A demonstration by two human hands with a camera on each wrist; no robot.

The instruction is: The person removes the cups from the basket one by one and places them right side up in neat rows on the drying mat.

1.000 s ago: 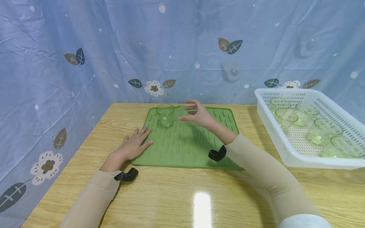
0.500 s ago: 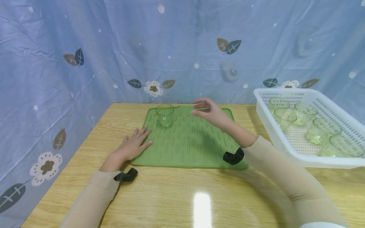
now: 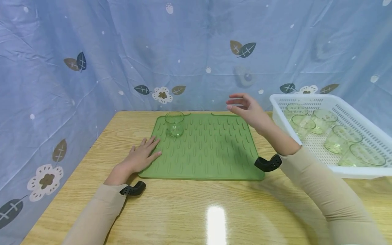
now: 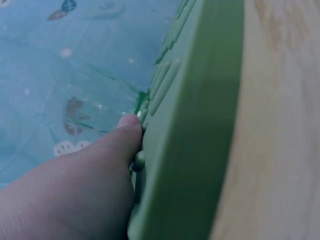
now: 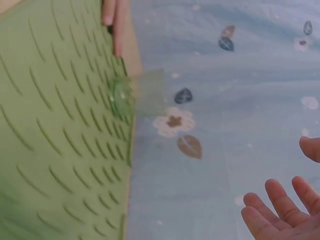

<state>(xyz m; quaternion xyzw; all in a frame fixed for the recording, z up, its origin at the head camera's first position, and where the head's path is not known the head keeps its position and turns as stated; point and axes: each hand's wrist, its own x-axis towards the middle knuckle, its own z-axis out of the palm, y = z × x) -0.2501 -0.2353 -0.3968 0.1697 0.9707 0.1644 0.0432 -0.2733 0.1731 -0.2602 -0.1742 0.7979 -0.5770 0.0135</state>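
Observation:
A clear glass cup [image 3: 175, 125] stands upright at the far left of a green ribbed mat [image 3: 208, 156]. My left hand [image 3: 137, 160] rests flat with spread fingers on the mat's left edge, just in front of that cup. In the left wrist view, the thumb [image 4: 117, 142] lies against the mat [image 4: 170, 150] with the glass cup [image 4: 95, 102] beyond it. My right hand [image 3: 249, 110] hovers above the mat's far right corner, holding nothing. Its fingers [image 5: 280, 205] are loosely bent and apart in the right wrist view, well away from the glass cup [image 5: 140, 93].
At the right stands a white perforated plastic basket [image 3: 309, 154] holding several similar glasses [image 3: 341, 139]. The wooden table [image 3: 171, 211] extends in front of the mat. A blue patterned curtain [image 3: 190, 44] hangs behind and along the left side.
My right hand has moved rightward and up, away from the glass cup toward the basket. The left hand stays in place on the mat, and the cup stands where it was.

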